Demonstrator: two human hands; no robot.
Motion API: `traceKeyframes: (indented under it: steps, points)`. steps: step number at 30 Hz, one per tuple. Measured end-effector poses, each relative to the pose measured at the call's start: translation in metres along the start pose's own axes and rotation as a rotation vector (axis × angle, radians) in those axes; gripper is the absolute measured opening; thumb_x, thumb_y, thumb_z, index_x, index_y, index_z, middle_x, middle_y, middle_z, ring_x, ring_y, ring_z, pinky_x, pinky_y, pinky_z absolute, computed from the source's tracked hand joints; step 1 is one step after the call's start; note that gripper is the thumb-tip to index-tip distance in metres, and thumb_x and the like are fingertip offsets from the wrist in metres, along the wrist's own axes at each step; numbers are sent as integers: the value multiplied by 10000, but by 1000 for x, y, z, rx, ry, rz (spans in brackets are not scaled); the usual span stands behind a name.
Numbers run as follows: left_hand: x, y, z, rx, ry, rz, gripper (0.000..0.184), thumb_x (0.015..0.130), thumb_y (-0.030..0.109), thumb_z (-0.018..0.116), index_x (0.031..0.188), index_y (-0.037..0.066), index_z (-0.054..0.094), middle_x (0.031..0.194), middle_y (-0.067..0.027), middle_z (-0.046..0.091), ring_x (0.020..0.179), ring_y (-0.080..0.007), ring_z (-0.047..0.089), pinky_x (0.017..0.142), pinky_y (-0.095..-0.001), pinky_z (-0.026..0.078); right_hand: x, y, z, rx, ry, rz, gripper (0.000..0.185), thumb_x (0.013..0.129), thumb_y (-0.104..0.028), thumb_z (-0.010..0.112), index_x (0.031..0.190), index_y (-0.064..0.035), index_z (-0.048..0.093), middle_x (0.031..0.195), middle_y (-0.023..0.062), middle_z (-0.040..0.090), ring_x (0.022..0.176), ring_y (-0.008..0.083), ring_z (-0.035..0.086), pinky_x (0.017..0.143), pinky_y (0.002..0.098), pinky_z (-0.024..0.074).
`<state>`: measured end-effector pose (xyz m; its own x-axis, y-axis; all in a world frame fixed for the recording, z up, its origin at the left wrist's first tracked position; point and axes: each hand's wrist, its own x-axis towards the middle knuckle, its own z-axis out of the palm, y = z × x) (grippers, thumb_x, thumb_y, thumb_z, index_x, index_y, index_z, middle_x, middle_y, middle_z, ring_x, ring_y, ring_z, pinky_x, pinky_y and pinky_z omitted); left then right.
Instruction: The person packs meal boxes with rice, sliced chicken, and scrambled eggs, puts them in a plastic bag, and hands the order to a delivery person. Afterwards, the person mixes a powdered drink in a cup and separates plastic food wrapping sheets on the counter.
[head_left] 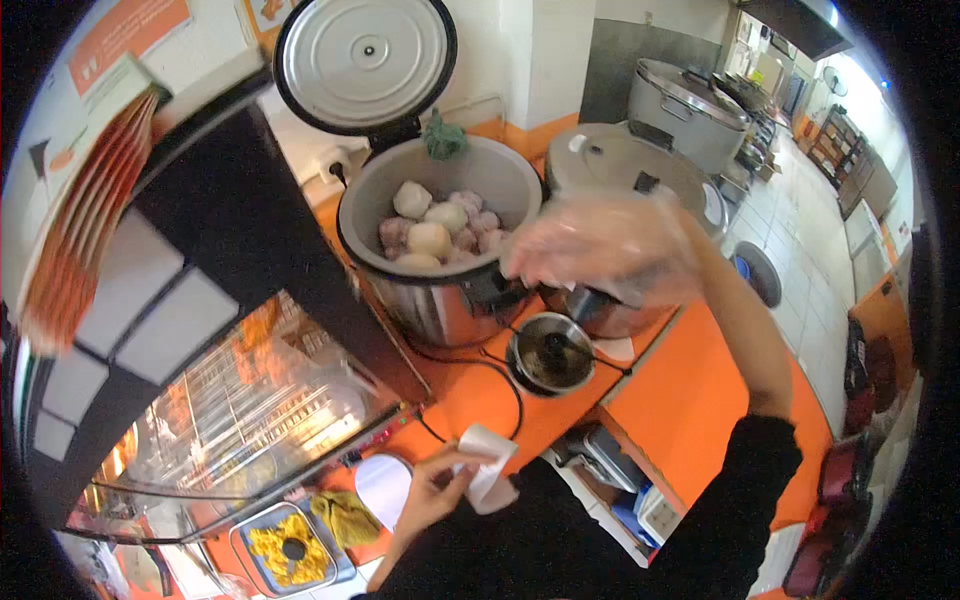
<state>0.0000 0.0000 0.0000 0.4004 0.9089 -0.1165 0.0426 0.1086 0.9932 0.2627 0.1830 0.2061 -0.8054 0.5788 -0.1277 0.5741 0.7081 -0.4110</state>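
Observation:
My left hand (436,494) is closed on a small white paper bag (487,468), near the counter's front edge. My right hand (610,248), in a clear plastic glove, is smeared by motion, so its fingers cannot be read. It is beside the right rim of an open rice cooker (440,305). Inside the cooker lie several pale rounded pieces (428,240) and pinkish lumps whose kind I cannot make out. A green tangle (445,137) hangs at the cooker's rim, below the raised lid (366,60). Below my right hand stands a metal pot (550,353) with dark contents.
At left is a lit glass display case (250,385) with wire racks. A lidded cooker (640,165) stands behind my right hand. Black cords (518,400) cross the orange counter (690,400). A tray of yellow food (290,550) and a yellowish cloth (346,517) lie lower left.

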Motion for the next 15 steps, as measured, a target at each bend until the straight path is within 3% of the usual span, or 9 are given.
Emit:
traceKeyframes:
  steps: [1,2,3,6,10,11,13,15]
  points:
    - [-9,-4,0,30,-6,115,221,787,-40,507,915,48,663,906,-79,590,772,-151,553,665,-240,398,4,0,5,13,4,-13,382,782,-322,530,1059,-63,577,922,172,624,849,245,598,795,345,457]
    - [-19,1,4,31,62,106,219,724,-83,488,811,18,662,827,-77,596,731,-154,557,653,-237,396,42,55,22,-111,-32,-71,359,773,-295,532,1043,-65,587,873,171,625,796,251,599,730,359,461]
    - [54,15,6,59,102,199,216,704,-87,481,781,14,657,796,-77,593,714,-153,555,644,-235,395,83,138,-29,-343,-31,-133,337,764,-268,533,1027,-68,598,825,170,626,743,257,601,664,373,466]
    - [43,20,12,62,273,121,176,625,-73,435,631,-8,599,647,-71,565,629,-149,535,587,-238,385,172,175,-5,-347,-150,9,344,756,-275,539,1023,-67,598,824,166,626,742,254,601,663,370,466]
    - [46,9,22,16,407,160,128,621,-28,408,574,-11,526,590,-64,536,573,-142,504,540,-242,356,282,207,37,-395,-237,88,353,745,-284,547,1018,-66,599,822,162,626,740,250,601,662,366,467]
    - [50,17,29,-37,426,56,154,636,-31,393,603,-14,542,594,-63,544,590,-149,523,563,-233,376,301,213,48,-403,-256,102,356,743,-287,549,1017,-65,599,822,161,626,739,249,602,661,365,467]
    - [59,17,40,-5,448,42,290,843,195,503,662,-18,582,632,-82,569,600,-139,515,650,-258,409,329,224,67,-410,-287,124,361,737,-291,552,1014,-65,600,821,159,626,739,247,602,661,364,467]
    - [66,15,68,-265,653,-77,227,891,211,517,795,12,567,773,-54,531,726,-114,489,638,-217,400,349,232,85,-413,-319,137,366,732,-296,556,1011,-64,600,820,156,627,738,245,602,660,362,467]
